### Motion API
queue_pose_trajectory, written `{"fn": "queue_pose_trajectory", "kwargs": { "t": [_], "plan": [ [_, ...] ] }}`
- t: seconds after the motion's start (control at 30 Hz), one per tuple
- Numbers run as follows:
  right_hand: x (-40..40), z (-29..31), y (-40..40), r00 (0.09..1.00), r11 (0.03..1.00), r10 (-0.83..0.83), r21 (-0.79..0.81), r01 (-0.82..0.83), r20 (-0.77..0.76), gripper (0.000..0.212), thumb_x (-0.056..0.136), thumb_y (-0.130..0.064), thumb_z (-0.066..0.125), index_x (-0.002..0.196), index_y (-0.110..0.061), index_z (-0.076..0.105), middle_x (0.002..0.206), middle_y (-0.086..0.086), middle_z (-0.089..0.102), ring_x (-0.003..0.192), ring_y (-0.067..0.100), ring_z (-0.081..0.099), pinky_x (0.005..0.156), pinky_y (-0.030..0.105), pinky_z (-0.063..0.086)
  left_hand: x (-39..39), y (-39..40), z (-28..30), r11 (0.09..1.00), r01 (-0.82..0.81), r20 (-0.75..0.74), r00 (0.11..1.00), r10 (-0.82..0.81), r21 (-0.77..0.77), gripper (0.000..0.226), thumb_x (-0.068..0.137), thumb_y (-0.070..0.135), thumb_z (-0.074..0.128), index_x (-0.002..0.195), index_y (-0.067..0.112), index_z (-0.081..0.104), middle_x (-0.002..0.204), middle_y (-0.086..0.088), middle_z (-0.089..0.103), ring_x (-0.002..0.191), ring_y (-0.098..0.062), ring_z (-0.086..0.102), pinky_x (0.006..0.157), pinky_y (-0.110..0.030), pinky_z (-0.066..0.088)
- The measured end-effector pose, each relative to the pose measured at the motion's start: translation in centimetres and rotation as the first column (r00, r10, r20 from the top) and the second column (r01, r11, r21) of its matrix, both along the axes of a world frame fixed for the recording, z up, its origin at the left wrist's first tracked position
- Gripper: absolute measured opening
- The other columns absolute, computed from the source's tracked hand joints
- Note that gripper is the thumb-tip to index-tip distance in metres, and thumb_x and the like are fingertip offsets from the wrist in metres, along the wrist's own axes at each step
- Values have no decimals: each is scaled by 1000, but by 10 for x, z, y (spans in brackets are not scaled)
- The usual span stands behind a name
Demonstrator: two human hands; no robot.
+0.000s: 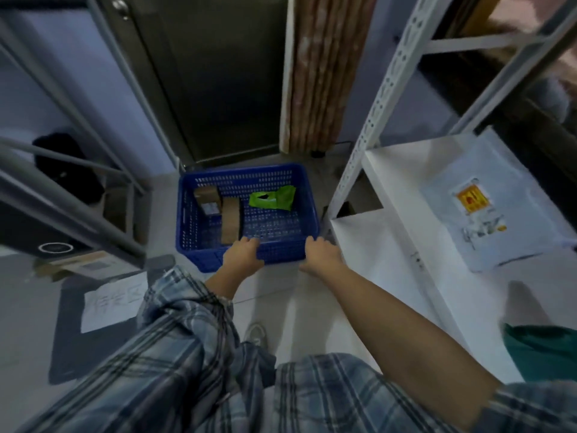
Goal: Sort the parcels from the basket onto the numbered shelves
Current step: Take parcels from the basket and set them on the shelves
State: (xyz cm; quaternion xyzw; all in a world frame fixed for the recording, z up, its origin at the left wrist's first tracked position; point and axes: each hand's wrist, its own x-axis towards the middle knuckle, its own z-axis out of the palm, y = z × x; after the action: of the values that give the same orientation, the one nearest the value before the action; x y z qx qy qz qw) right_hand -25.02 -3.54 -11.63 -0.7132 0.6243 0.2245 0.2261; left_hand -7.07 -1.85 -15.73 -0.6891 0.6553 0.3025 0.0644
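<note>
Down on the floor ahead of you sits the blue basket (199,245), between the grey rack (71,195) on your left and the white shelf unit (406,232) on your right. Head view only. Your left hand (242,256) grips the basket's near rim, fingers curled over the edge into the inside, thumb outside on the wall. Your right hand (320,254) grips the same rim at the near right corner, fingers hooked over the top. Both forearms reach straight down, plaid sleeves (175,339) pushed up.

Inside the basket: small cardboard box (207,200) at the far left, standing on end with a label on its lower face; brown flat parcel (231,221) just beside it, leaning on edge, its near end close to your left fingers; green pouch (273,198) toward the far right, lying crumpled, apart from the two brown ones.

On the white shelf to your right lies a white mailer bag (487,214) with an orange sticker. Paper sign (114,303) lies on a dark mat (67,348) by your left side, writing blurred. Your shoe (256,334) shows below the basket.
</note>
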Motion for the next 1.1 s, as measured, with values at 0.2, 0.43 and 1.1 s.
{"fn": "queue_pose_trajectory", "kwargs": {
  "t": [0.2, 0.43, 1.1],
  "plan": [
    [70, -5, -38, 999, 999, 31, 29, -32, 12, 70, 87, -40, 61, 141, -7, 29, 137, 17, 41, 124, 33, 44, 94, 41, 43, 75, -29, 1, 993, -102, 32, 994, 100, 51, 46, 89, 25, 53, 131, 8, 42, 128, -14, 44, 115, -32, 45, 88, -40, 44],
    [112, -17, -79, 996, 994, 82, 74, -80, -19, 69, 87, -40, 59, 140, -8, 29, 136, 16, 42, 122, 34, 45, 92, 42, 43, 123, -62, -10, 973, -192, 38, 981, 189, 126, 52, 89, 32, 57, 134, 10, 41, 131, -14, 43, 119, -32, 45, 95, -43, 45],
    [195, -148, -263, 865, 835, -446, 455, 310, 229, 28, 89, -29, 57, 100, -11, 39, 90, 2, 46, 85, 21, 46, 61, 28, 35, 207, -209, -113, 877, -391, -5, 912, 409, 280, 46, 85, 27, 59, 124, 5, 48, 123, -15, 49, 112, -32, 48, 89, -45, 47]
  ]
}}
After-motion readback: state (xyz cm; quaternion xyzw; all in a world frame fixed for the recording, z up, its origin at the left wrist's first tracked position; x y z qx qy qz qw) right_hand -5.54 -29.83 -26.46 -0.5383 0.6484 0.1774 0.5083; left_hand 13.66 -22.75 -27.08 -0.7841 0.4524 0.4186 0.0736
